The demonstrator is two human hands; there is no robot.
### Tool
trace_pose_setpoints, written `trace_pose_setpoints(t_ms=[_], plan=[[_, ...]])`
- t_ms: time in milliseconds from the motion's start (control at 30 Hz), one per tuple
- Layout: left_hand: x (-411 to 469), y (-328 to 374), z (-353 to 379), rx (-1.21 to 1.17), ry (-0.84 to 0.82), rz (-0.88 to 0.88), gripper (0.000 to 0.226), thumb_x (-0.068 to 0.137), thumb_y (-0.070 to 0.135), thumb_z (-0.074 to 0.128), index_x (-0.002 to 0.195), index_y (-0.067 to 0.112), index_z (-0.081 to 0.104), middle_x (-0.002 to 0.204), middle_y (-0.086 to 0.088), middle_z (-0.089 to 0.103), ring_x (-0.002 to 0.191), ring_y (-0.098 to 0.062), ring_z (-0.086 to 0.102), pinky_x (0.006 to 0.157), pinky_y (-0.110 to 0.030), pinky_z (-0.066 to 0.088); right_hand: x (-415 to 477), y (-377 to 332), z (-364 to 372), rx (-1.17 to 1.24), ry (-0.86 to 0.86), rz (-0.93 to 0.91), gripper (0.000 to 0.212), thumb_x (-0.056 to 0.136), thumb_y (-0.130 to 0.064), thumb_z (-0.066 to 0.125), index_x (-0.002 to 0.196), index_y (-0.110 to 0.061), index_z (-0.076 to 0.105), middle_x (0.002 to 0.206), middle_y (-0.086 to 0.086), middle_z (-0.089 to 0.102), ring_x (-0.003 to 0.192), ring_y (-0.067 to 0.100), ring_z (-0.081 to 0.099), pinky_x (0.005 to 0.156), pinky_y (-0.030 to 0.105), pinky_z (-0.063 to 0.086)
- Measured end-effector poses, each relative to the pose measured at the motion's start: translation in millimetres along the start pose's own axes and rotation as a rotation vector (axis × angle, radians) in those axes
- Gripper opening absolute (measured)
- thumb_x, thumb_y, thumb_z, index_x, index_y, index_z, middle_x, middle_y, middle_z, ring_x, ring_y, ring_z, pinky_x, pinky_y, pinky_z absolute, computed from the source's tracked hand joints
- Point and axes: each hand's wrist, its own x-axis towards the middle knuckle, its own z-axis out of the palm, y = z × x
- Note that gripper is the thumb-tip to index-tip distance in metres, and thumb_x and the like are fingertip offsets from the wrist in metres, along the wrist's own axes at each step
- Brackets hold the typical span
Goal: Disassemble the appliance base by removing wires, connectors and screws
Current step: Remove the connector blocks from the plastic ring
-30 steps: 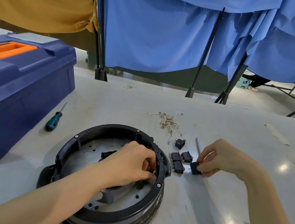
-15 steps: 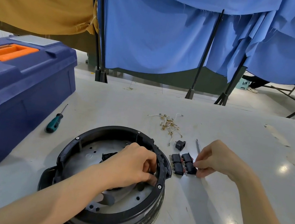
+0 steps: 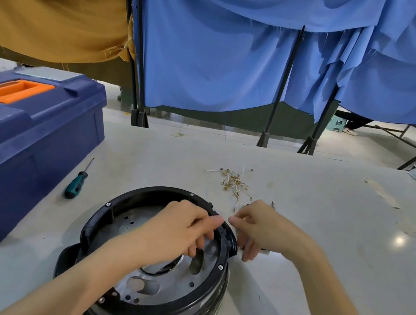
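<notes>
The base (image 3: 156, 291) is rigid, likely heavy; grasp its black rim (image 3: 114, 208). The left hand (image 3: 180, 231) curls over that rim; the right hand (image 3: 258, 228), beside it, has an indeterminate grip.

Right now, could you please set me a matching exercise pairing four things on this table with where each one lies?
Things:
1. teal-handled screwdriver
2. blue toolbox
3. pile of loose wires
4. appliance base

Places:
A. beneath the left hand
B. at the far left of the table
C. lying flat between the toolbox and the base
D. beyond the right hand

Pairs: 1-C, 2-B, 3-D, 4-A.
</notes>
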Motion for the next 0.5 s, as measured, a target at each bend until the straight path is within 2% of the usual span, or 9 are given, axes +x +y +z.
trace_pose_setpoints(t_ms=[100, 167, 233, 300, 400, 500], plan=[[-14.5, 5.6, 10.3, 0.159, -0.043, -0.046, 0.078, 0.07, 0.086, 0.034, 0.071, 0.014, 0.062, 0.055, 0.004, 0.059, 0.044, -0.002, 0.051, 0.052, -0.024, 0.045, 5.1, 3.1, 7.4, -0.019, -0.015, 0.049, 0.025, 0.097, -0.027, 0.056, 0.09, -0.005, 0.062, 0.058, 0.007, 0.07, 0.049, 0.021, 0.069, 0.044, 0.018, 0.047], [-21.0, 6.0, 20.9, 0.308, 0.002, -0.052, 0.081, 0.058, 0.092, 0.039, 0.068, 0.013, 0.056, 0.049, 0.01, 0.048, 0.042, -0.004, 0.04, 0.045, -0.019, 0.033, 6.9, 3.1, 11.0, 0.037, 0.003, 0.039, 0.019, 0.093, -0.021, 0.061, 0.081, -0.007, 0.065, 0.049, 0.005, 0.065, 0.041, 0.017, 0.063, 0.039, 0.016, 0.041], [-24.7, 7.3, 29.6, 0.43, 0.015, -0.048, 0.083, 0.049, 0.091, 0.047, 0.068, 0.011, 0.052, 0.052, 0.01, 0.044, 0.048, -0.009, 0.039, 0.048, -0.024, 0.032, 8.7, 2.9, 13.3, 0.107, 0.023, 0.042, 0.019, 0.091, -0.017, 0.063, 0.075, -0.007, 0.065, 0.045, 0.004, 0.062, 0.036, 0.015, 0.057, 0.037, 0.014, 0.033], [-26.7, 9.9, 34.3, 0.475, 0.024, -0.068, 0.077, 0.051, 0.088, 0.051, 0.068, 0.012, 0.05, 0.058, 0.007, 0.046, 0.055, -0.012, 0.042, 0.052, -0.03, 0.033, 10.4, 3.5, 14.0, 0.17, 0.028, 0.059, 0.021, 0.092, -0.015, 0.062, 0.074, -0.004, 0.066, 0.043, 0.004, 0.06, 0.033, 0.014, 0.052, 0.036, 0.014, 0.03], [-28.5, 17.5, 36.4, 0.509, 0.103, -0.116, 0.055, 0.069, 0.072, 0.055, 0.064, 0.02, 0.04, 0.064, 0.005, 0.044, 0.061, -0.014, 0.041, 0.05, -0.029, 0.027, 11.5, 3.8, 12.0, 0.287, 0.018, 0.075, 0.021, 0.092, -0.013, 0.063, 0.076, 0.001, 0.067, 0.043, 0.009, 0.058, 0.033, 0.017, 0.05, 0.035, 0.015, 0.029], [-31.0, 25.8, 40.0, 0.568, 0.197, -0.125, 0.045, 0.085, 0.056, 0.049, 0.062, 0.02, 0.032, 0.063, 0.001, 0.04, 0.059, -0.017, 0.038, 0.047, -0.028, 0.021, 12.0, 6.1, 7.3, 0.451, 0.011, 0.08, 0.022, 0.09, -0.009, 0.065, 0.07, -0.001, 0.066, 0.044, 0.011, 0.054, 0.035, 0.018, 0.051, 0.036, 0.018, 0.034]])
